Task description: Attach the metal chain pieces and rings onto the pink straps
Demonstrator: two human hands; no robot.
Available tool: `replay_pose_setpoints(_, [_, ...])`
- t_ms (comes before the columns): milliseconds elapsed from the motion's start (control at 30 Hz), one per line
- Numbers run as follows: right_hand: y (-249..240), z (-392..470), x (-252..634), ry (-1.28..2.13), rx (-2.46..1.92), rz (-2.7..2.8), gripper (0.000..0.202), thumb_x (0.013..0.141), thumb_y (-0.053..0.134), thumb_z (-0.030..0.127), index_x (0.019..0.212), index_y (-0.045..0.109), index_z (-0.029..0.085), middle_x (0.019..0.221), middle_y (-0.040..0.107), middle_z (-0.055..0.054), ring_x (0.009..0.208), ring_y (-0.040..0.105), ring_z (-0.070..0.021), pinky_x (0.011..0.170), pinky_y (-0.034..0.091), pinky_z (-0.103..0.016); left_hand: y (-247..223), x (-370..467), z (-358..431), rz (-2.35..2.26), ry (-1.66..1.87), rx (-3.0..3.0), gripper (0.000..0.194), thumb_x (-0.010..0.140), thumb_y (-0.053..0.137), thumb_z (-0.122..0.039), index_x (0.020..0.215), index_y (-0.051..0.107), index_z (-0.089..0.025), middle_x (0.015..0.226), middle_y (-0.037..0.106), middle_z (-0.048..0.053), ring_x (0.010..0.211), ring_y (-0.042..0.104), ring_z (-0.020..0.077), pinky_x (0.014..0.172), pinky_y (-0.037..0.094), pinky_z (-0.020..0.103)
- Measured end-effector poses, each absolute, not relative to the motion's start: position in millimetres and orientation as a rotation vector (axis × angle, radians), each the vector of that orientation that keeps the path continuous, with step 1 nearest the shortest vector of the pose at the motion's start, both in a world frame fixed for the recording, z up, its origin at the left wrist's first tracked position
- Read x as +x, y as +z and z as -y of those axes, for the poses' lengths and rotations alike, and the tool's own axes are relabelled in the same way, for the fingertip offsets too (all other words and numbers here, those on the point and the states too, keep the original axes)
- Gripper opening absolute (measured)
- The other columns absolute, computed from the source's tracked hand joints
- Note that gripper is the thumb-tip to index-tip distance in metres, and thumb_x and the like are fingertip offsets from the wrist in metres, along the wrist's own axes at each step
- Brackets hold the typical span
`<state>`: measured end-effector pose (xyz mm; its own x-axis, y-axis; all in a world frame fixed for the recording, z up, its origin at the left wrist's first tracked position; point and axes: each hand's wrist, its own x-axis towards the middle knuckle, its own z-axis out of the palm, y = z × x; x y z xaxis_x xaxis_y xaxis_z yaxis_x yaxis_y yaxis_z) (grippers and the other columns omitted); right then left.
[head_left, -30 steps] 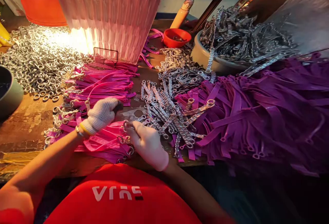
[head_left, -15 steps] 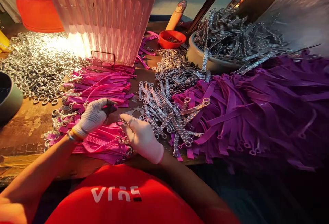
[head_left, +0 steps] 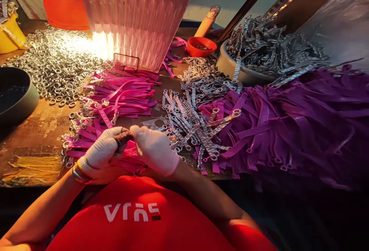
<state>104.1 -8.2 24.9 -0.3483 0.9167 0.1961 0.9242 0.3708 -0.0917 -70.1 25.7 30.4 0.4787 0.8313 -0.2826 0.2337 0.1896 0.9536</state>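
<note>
- Worn brown counter (head_left: 46,120), pale wall (head_left: 210,3) behind; red lamp (head_left: 66,9) glaring at far L.
- Containers: yellow tub (head_left: 14,35) w/ chains; dark bowl (head_left: 32,99), contents unclear; small red bowl (head_left: 201,52) w/ small bits; big grey tub (head_left: 230,65) heaped w/ chains.
- Ribbed panel (head_left: 132,20) (blocks part of the view) btwn lamp & red bowl.
- Silver rings (head_left: 60,74) L; purple straps (head_left: 273,128) R.
- L hand (head_left: 105,149) & R hand (head_left: 155,149), both gloved, over pink straps (head_left: 129,97); fingers curled together, anything pinched hidden.
</note>
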Motion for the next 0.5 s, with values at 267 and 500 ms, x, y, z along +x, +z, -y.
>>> replay_pose_setpoints(267, [24.5, 15.5, 103.2, 0.159, -1.668, 2.344, 0.023, 0.1, 0.043, 0.017, 0.112, 0.062, 0.018, 0.094, 0.072, -0.009, 0.081, 0.066, -0.02, 0.067, 0.039, -0.029, 2.1, -73.2, -16.0, -0.965, 0.591, 1.683, 0.01, 0.087, 0.062, -0.024, 0.083, 0.069, -0.017, 0.085, 0.068, 0.004, 0.077, 0.057, 0.0171, 0.076, 0.045, 0.026])
replay_pose_setpoints(500, [36.9, 10.0, 107.0, 0.554, -1.805, 2.454, 0.042, 0.094, 0.061, 0.033, 0.133, 0.054, 0.017, 0.093, 0.076, -0.007, 0.083, 0.071, -0.024, 0.065, 0.042, -0.029, 1.5, -83.7, -15.4, -1.051, 0.624, 1.753, 0.024, 0.092, 0.058, -0.032, 0.08, 0.069, -0.014, 0.077, 0.067, 0.003, 0.07, 0.053, 0.0143, 0.065, 0.04, 0.023])
